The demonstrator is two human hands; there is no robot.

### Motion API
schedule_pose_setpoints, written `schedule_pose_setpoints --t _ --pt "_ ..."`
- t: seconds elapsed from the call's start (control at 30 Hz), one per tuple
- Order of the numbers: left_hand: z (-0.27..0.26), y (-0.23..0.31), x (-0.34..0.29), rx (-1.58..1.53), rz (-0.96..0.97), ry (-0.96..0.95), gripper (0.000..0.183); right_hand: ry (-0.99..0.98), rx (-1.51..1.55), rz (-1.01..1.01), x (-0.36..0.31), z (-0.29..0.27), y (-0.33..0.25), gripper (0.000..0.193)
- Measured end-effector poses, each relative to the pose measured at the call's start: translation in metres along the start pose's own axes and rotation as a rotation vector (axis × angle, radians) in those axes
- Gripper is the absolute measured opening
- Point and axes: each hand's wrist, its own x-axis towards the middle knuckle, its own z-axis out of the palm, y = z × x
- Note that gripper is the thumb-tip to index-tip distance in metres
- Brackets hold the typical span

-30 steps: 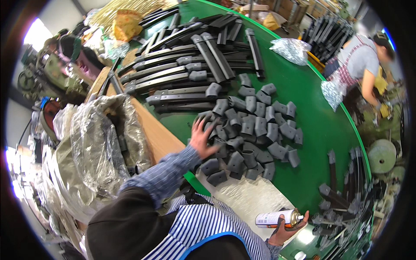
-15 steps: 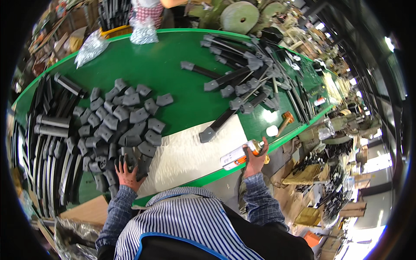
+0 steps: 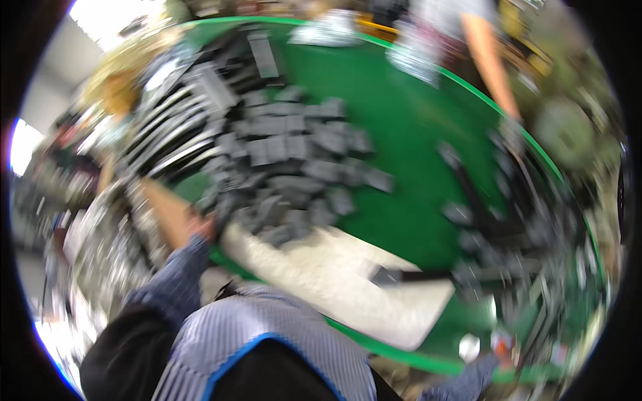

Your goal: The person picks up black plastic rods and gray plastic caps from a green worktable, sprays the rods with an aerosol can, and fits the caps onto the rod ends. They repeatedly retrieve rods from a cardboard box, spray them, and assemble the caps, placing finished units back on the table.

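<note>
One head-worn fisheye view — downward, over the striped apron (image 3: 281, 317), across the green table (image 3: 408, 154).

The green table (image 3: 408, 140) carries short grey pieces (image 3: 271, 150) heaped at left, long dark bars (image 3: 175, 130) at far left, a pale sheet (image 3: 354, 294) along the near edge (one dark bar (image 3: 426, 276) reaches over it), and jumbled dark parts (image 3: 505, 234) at right.

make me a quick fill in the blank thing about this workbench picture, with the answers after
1. The bare part of the table is coloured ____.
2. The curved trim on the striped apron is coloured ____.
3. The grey pieces lie nearer to the left hand than to the ____ hand.

Missing words: green; blue; right.
</note>
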Motion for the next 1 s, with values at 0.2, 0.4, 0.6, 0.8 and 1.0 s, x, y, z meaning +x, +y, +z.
schedule_pose_setpoints --t 0.2,0.4,0.6,0.8,1.0 --pt "-0.065 0.075 -0.025 -0.177 -0.100 -0.127 0.084 -0.039 -0.338 -0.052 0.005 0.048 -0.026 0.063" --pt "-0.096 0.090 -0.032 -0.455 -0.071 -0.163 0.077 0.331 -0.215 -0.340 -0.081 -0.001 -0.134 0.069" --pt "-0.111 0.075 0.063 -0.588 0.265 0.140 0.068 -0.511 0.604 -0.982 -0.302 -0.011 -0.377 0.047" --pt "-0.092 0.093 0.259 -0.256 0.303 0.032 0.065 -1.086 0.889 -1.631 -0.600 0.022 -0.626 0.059" --pt "-0.084 0.089 0.322 0.023 0.570 -0.290 0.069 -1.074 -0.087 -1.844 -0.762 0.068 -0.756 0.066"
